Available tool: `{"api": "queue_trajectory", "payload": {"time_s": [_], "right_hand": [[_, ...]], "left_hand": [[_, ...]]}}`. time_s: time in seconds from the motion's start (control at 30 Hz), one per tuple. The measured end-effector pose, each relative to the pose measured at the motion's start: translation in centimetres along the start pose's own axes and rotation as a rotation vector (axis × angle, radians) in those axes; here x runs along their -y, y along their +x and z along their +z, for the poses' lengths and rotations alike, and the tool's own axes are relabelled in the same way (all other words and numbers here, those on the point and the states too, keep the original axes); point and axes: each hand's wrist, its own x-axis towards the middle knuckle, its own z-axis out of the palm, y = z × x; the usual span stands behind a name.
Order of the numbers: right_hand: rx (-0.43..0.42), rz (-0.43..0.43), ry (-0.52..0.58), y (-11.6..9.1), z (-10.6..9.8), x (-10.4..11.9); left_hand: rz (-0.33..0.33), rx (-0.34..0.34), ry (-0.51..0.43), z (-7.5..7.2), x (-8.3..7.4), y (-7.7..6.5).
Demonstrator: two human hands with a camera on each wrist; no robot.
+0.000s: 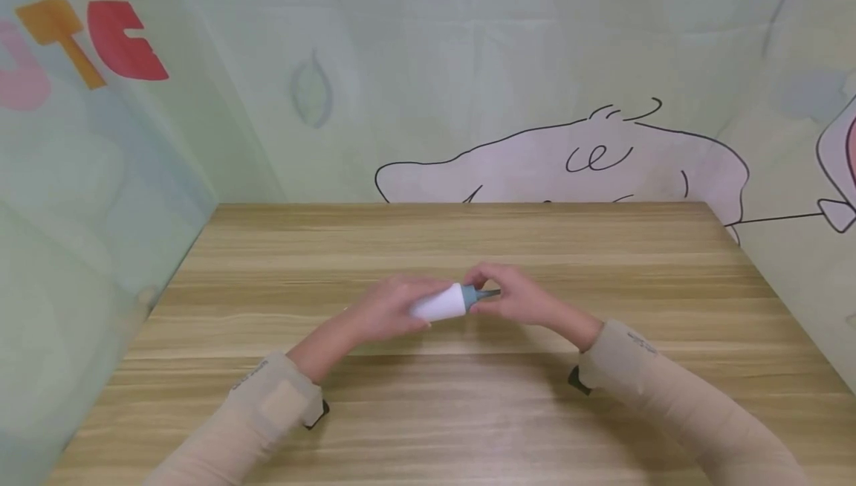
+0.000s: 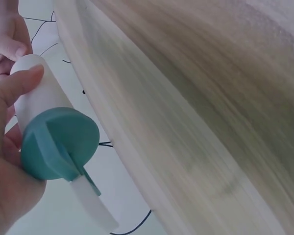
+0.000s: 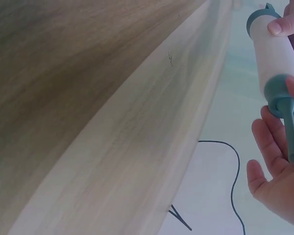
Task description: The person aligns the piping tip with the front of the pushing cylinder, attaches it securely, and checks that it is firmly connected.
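Observation:
Over the middle of the wooden table, my left hand grips the white body of a nozzle bottle, held tilted nearly level. Its teal collar and thin spout point right in the head view. My right hand pinches the teal collar between thumb and fingers, the spout lying over its palm in the right wrist view. At the bottle's other end, the left wrist view shows a round teal cap with a raised bar and a white strip sticking out. The left thumb presses along the white side.
The wood-grain table spreads below both hands and ends at a printed cloth backdrop with cartoon drawings. Another cloth panel with coloured letters stands along the left edge. Beige sleeves with wrist cameras cover both forearms.

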Motion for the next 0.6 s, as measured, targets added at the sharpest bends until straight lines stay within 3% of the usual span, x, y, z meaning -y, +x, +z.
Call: {"api": "queue_trajectory", "payload": {"time_s": [0.6], "right_hand": [[0.047, 0.054, 0.067, 0.15, 0.54, -0.4]], "left_hand": [[-0.013, 0.037, 0.041, 0.73, -0.02, -0.3]]}}
